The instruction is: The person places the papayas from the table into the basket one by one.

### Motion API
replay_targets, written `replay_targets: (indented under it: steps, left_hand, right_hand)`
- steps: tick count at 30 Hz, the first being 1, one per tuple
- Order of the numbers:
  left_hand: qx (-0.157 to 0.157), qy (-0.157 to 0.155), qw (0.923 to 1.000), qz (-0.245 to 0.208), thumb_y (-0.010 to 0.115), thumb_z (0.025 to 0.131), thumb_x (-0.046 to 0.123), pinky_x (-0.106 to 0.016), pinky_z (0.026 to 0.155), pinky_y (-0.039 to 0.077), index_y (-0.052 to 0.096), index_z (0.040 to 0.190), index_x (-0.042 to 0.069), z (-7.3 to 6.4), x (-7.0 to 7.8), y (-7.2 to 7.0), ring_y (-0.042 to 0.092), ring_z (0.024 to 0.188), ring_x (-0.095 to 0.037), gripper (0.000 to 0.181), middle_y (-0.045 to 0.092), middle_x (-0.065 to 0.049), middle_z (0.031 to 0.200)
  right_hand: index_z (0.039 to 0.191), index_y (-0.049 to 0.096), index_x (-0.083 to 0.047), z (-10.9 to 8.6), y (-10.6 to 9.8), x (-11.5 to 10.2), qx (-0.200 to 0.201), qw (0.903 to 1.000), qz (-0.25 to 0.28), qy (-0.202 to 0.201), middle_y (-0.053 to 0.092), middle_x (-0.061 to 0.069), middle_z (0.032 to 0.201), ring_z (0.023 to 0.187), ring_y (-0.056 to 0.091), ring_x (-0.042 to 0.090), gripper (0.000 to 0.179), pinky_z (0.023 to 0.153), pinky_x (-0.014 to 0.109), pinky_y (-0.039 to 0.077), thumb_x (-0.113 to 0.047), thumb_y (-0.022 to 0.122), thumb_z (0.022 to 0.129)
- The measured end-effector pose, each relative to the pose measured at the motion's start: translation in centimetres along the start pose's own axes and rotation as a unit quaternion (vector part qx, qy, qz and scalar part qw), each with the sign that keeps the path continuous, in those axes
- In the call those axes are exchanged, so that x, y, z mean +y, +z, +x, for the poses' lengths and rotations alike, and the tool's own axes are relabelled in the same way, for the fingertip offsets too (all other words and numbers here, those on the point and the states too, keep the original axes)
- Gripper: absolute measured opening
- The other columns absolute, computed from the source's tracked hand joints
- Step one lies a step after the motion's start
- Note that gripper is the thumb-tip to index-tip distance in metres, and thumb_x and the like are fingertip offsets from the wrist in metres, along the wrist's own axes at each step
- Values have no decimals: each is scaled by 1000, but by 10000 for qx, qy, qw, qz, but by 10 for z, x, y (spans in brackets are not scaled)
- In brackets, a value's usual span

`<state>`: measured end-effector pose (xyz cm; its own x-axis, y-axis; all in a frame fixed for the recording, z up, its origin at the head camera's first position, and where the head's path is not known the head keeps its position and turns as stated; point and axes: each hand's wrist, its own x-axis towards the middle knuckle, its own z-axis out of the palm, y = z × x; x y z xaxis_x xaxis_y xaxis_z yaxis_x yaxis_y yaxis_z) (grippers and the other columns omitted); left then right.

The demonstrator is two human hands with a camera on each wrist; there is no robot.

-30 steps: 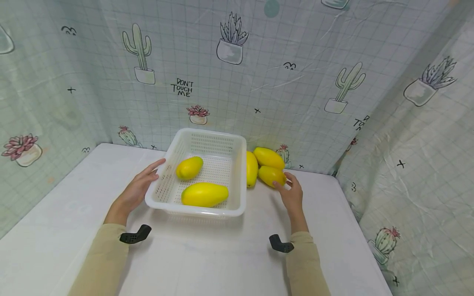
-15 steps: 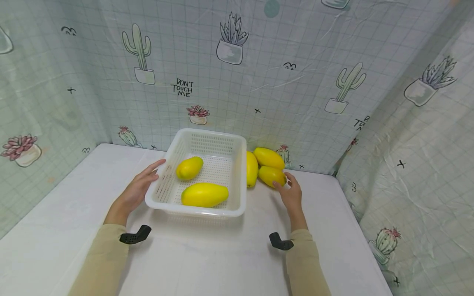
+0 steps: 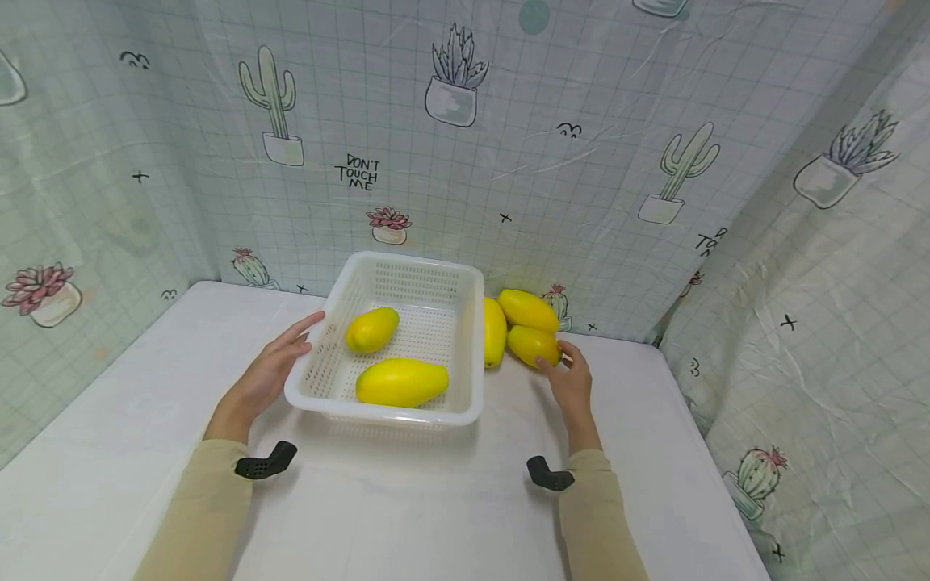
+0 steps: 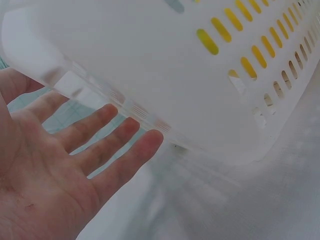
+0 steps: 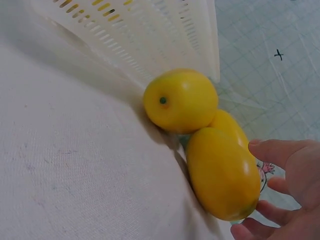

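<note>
Because the right hand (image 3: 571, 386) holds only the right end of the near fruit (image 3: 529, 344), that smooth, rounded body could slip from the fingers or roll if they press unevenly. Its thumb lies over the side nearer the person and its fingers bend round the end, loosely and well spread; how firmly they squeeze, I cannot tell.

The near fruit sits on the surface (image 3: 407, 516), outside the basket (image 3: 392, 415) and to its right, against the far fruit (image 3: 526, 308). A careless nudge could shove the far fruit toward the curtain (image 3: 530, 186), or push the third fruit (image 3: 494, 332), just beside the basket, into its wall.

Across the basket, the left hand (image 3: 263, 375) has its fingers fairly straight and spread at the left rim, seemingly touching it without gripping. With so light a contact, the basket could slide if bumped from the right. Inside, the small fruit (image 3: 372, 329) lies toward the left and the large fruit (image 3: 402, 382) along the front; both might roll if the basket jolts.
</note>
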<state>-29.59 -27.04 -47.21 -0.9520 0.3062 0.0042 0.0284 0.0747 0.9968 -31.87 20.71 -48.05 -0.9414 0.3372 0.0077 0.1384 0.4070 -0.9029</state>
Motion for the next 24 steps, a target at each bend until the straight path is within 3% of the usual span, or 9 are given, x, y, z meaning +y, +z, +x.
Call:
replay_targets:
  steps: [6,9,17,24]
  left_hand:
    - [61,-39,9999,78,36,103,39,-40,110,38,18,153,41,-1,1,1,30,144,-26,53,14,-2,164]
    - [57,-44,9999,83,36,103,40,-44,112,35,18,153,41,0,1,2,28,144,-27,53,14,-2,164]
    - [111,-61,9999,9,37,103,38,-32,103,43,19,153,41,1,-1,1,31,142,-25,53,16,-2,164]
    - [133,-86,9998,-98,37,103,38,-58,115,25,20,152,43,0,-2,2,26,145,-30,52,14,-2,164]
  right_hand:
    - [138,48,-13,0,-1,-2,90,10000,-15,-39,43,11,145,133,40,32,54,110,47,40,-29,68,90]
    - [136,48,-12,0,-1,-3,85,9999,-50,-65,44,14,141,130,43,32,53,109,47,41,-28,68,90]
    - [137,48,-13,0,2,-3,80,9997,-226,-40,47,14,137,123,46,32,58,104,46,45,-31,71,87]
    - [137,49,-11,1,10,-1,34,9993,-304,-195,50,15,132,121,44,31,61,105,46,42,-33,73,85]
